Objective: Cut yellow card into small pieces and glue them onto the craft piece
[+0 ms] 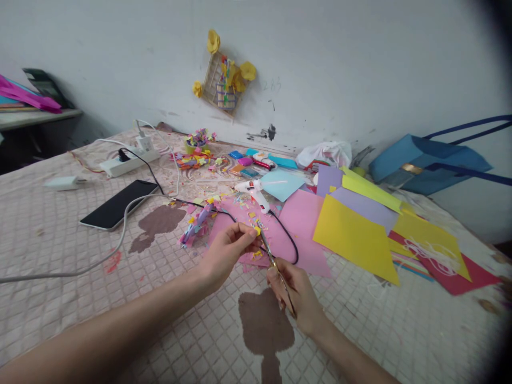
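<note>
Between the thumb and fingers of my left hand (236,246) is a small yellow paper piece (257,231). My right hand (294,293) is closed around a slim metal tool (283,278), whose tip reaches up beside the yellow piece; it looks like scissors or tweezers, I cannot tell which. Beneath both hands lies pink paper (306,234) strewn with small coloured scraps. A white glue gun (258,194) rests just beyond my hands. Left of them lies a purple strip decorated with paper bits (197,224).
Yellow paper (356,237) and purple sheets (368,209) lie to the right, near a blue bag (428,160). A black tablet (120,204), a power strip (130,161) and cables occupy the left. At the back stands a small pot of paper flowers (199,140).
</note>
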A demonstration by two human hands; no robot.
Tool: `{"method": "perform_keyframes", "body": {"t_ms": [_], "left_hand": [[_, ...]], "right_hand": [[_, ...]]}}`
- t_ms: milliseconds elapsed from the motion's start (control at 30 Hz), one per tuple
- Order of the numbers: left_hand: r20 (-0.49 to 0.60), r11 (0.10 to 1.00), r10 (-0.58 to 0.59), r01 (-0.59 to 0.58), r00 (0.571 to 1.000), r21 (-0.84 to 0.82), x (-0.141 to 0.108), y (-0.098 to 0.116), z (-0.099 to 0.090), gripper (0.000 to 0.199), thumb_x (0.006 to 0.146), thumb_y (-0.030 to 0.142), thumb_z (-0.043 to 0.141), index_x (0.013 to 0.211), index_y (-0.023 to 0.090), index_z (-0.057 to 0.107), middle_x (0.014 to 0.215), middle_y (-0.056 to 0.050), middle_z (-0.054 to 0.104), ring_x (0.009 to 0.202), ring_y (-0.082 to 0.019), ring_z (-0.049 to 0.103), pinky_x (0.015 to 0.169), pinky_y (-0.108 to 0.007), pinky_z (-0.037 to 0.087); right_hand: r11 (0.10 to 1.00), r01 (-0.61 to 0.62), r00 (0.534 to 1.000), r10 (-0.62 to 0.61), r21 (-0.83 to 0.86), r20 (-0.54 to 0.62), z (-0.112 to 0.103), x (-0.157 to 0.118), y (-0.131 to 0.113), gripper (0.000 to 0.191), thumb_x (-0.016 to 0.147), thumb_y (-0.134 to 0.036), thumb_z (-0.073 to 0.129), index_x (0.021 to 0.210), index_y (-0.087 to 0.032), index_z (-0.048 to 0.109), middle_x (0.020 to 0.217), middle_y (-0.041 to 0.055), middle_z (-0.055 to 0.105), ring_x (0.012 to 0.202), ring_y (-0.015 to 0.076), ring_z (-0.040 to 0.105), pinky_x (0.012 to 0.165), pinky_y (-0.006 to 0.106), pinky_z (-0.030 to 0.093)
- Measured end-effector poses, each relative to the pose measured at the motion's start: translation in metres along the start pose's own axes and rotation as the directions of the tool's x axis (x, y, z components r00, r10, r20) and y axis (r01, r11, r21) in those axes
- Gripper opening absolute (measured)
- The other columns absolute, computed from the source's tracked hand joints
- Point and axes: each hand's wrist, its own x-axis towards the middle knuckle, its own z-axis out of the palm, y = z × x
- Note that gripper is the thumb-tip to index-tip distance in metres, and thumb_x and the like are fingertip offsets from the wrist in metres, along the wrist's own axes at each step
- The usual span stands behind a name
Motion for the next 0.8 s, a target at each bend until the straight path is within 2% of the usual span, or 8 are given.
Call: {"method": "perform_keyframes", "body": {"t_ms": [567,700,800], "left_hand": [[-0.001,1.000,0.009,-0.009,1.000,0.002,-0.0003,0.0005,-0.0003,0.014,0.078,0.026,0.058,0.074,0.013,0.054,0.075,-0.003,0.059,0.071,-0.012,0.056,0.072,-0.028,0.043],[0.008,1.000,-0.005,0.005,1.000,-0.003,0.0007,0.0022,-0.0011,0.015,0.077,0.027,0.059,0.074,0.013,0.055,0.075,-0.004,0.061,0.071,-0.012,0.057,0.072,-0.028,0.044],[0.015,1.000,-0.024,0.025,1.000,-0.008,0.0021,0.0035,-0.0021,0.015,0.076,0.027,0.060,0.073,0.013,0.055,0.075,-0.004,0.062,0.072,-0.013,0.058,0.074,-0.029,0.044]], "right_hand": [[0.999,0.009,1.000,-0.010,-0.050,-0.006,-0.0003,0.0014,-0.0027,0.035,0.081,-0.048,0.047,0.064,-0.019,0.040,0.049,-0.0077,0.033,0.040,0.0057,0.031,0.038,0.019,0.025],[0.999,-0.035,0.999,0.035,0.002,-0.010,-0.0003,0.0031,-0.0012,0.039,0.080,-0.053,0.045,0.064,-0.018,0.041,0.046,-0.0083,0.033,0.038,0.0050,0.030,0.036,0.018,0.025],[0.995,-0.078,0.997,0.077,0.063,0.030,-0.0019,0.0048,0.0008,0.043,0.078,-0.059,0.043,0.065,-0.017,0.043,0.043,-0.0092,0.033,0.034,0.0045,0.030,0.034,0.017,0.026]]}}
